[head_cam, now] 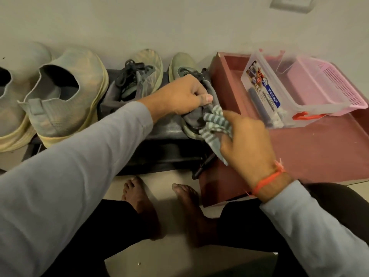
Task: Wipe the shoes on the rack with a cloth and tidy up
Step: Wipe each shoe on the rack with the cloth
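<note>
A grey lace-up sneaker (184,63) stands at the right end of the black shoe rack (165,134). My left hand (183,96) grips its collar near the heel. My right hand (247,140) holds a grey-and-white striped cloth (216,126) pressed against the sneaker's heel. Its twin sneaker (139,76) sits just to the left on the rack. Two pale slip-on shoes with yellowish soles, one (65,94) and another (12,94), stand further left.
A dark red low table (311,152) adjoins the rack on the right. On it lie a clear plastic box (265,86) with a red latch and a pink mesh basket (329,84). The wall runs behind. My bare feet (165,204) rest on the floor below.
</note>
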